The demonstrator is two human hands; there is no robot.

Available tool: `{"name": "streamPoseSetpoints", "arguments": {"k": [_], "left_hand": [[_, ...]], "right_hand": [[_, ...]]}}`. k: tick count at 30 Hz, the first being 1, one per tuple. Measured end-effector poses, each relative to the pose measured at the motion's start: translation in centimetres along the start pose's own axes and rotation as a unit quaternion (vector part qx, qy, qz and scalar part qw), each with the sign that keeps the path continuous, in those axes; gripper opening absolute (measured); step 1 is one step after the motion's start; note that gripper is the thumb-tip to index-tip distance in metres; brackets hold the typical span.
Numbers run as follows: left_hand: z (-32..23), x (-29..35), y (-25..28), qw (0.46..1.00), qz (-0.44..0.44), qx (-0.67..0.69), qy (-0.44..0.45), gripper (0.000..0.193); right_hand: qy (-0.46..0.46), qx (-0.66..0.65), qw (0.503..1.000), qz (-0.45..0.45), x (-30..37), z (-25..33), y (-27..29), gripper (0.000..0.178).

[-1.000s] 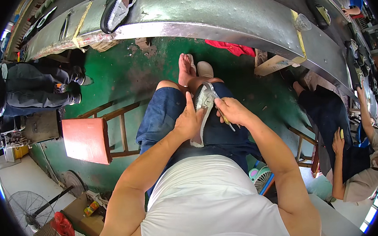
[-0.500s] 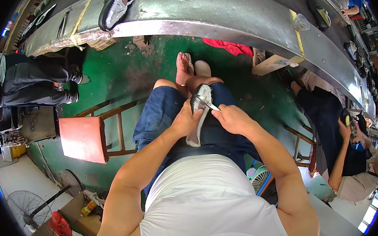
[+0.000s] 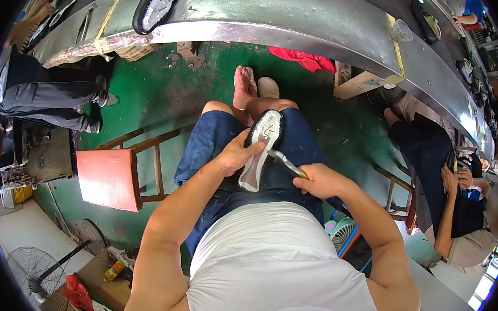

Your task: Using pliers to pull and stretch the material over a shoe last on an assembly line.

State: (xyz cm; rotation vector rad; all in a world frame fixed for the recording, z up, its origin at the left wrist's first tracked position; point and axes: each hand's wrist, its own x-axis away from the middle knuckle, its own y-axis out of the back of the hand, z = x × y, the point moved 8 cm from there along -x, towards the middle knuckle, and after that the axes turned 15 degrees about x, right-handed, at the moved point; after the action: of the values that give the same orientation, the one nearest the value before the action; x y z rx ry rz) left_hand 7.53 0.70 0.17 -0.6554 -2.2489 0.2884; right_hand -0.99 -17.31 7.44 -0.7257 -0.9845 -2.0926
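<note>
While left hand (image 3: 238,154) holds shoe (image 3: 266,132), right hand (image 3: 321,181) tool (image 3: 284,160), carton (image 3: 94,276) contains yellow item (image 3: 114,271).

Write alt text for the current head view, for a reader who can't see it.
The person's left hand holds a shoe, underside up, over dark blue shorts, while the right hand grips a metal tool with its head near the shoe's edge. Ahead runs a metal bench bearing another shoe; a stool stands at left.
</note>
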Motion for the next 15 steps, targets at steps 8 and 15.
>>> {"name": "streamPoseSetpoints", "arguments": {"k": [8, 15], "left_hand": [[0.0, 1.1, -2.4, 0.998, 0.060, 0.016, -0.002, 0.069], [2.6, 5.1, -1.3, 0.991, 0.127, -0.008, 0.042, 0.083]], "right_hand": [[0.033, 0.114, 0.993, -0.006, 1.6, 1.6, 0.3, 0.033], [0.019, -0.044, 0.997, -0.065, 1.8, -0.5, -0.8, 0.036]]}}
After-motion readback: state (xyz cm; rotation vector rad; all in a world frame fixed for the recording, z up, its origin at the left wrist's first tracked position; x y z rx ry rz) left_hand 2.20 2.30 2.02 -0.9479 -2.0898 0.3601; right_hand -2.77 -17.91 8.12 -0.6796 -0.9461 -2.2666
